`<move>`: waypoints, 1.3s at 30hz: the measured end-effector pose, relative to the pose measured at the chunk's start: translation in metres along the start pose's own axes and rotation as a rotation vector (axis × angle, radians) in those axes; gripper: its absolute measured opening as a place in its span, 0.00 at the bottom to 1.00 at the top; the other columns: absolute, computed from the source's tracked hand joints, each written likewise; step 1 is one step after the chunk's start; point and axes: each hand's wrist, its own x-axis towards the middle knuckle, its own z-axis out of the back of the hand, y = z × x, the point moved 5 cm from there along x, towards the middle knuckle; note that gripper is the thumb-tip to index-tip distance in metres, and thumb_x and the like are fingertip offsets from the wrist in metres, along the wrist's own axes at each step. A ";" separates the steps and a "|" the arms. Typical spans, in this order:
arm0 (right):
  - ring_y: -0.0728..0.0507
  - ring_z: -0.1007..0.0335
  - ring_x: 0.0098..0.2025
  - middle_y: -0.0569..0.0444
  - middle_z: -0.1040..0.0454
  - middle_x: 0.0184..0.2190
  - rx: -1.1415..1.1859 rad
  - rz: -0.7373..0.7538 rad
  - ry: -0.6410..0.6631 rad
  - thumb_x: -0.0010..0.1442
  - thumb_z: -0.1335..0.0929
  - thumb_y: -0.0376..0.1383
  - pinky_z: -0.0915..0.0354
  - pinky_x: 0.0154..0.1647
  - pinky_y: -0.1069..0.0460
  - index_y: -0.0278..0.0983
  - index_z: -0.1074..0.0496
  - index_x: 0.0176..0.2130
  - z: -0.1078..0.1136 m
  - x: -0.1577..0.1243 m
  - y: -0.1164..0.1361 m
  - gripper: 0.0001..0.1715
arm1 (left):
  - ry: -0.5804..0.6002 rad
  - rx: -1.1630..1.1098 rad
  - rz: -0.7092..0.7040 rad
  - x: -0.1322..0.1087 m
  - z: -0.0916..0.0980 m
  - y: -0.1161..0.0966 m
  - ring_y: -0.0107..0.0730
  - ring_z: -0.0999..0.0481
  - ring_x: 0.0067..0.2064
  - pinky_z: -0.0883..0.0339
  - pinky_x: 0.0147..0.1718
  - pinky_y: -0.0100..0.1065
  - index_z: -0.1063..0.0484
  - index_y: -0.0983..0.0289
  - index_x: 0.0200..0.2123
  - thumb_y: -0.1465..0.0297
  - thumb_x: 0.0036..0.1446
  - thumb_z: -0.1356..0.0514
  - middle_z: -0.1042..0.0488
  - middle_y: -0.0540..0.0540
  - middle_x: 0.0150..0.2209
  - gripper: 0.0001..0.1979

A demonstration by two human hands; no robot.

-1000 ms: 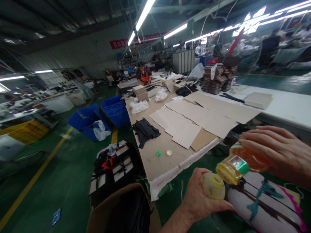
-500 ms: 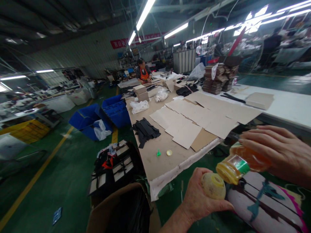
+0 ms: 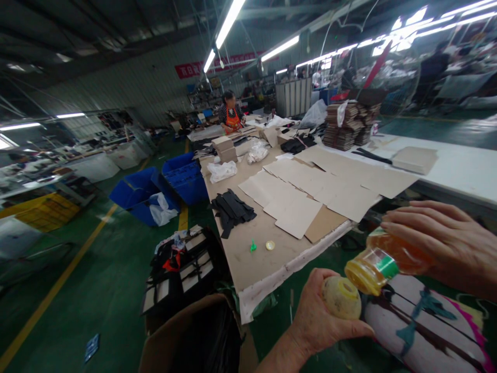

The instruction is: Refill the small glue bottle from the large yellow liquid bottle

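Observation:
My right hand grips a clear bottle of amber liquid with a green and white label, tilted so its yellow neck points down to the left. Just below and left of that neck, my left hand is wrapped round a small pale, speckled container with a yellow opening. Its lower body is hidden by my fingers. The two mouths are close together; I cannot tell whether they touch. On the near end of the table lie a green nozzle cap and a round yellowish cap.
Pale board sheets and black strips lie on the table. A cardboard box and blue bins stand left of it. A patterned cushion-like item is below my hands. A person works at the far end.
Both hands, the bottle and the container hold nearly the same position. At the far end, the person has lifted their head and shifted their arms slightly.

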 end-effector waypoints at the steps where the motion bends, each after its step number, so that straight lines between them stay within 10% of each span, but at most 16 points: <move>1: 0.33 0.28 0.50 0.45 0.24 0.51 -0.003 -0.002 0.005 0.69 0.39 0.39 0.35 0.51 0.36 0.40 0.30 0.54 0.000 0.001 0.000 0.17 | 0.004 -0.008 0.002 0.000 0.000 -0.001 0.32 0.30 0.40 0.34 0.36 0.32 0.32 0.58 0.46 0.59 0.24 0.20 0.28 0.50 0.41 0.42; 39: 0.34 0.28 0.48 0.45 0.24 0.48 0.009 0.003 -0.030 0.68 0.39 0.37 0.36 0.51 0.37 0.40 0.29 0.51 0.008 0.006 0.011 0.15 | 0.031 -0.052 0.020 -0.008 0.001 -0.005 0.30 0.31 0.36 0.35 0.33 0.32 0.33 0.58 0.46 0.58 0.24 0.20 0.27 0.49 0.40 0.43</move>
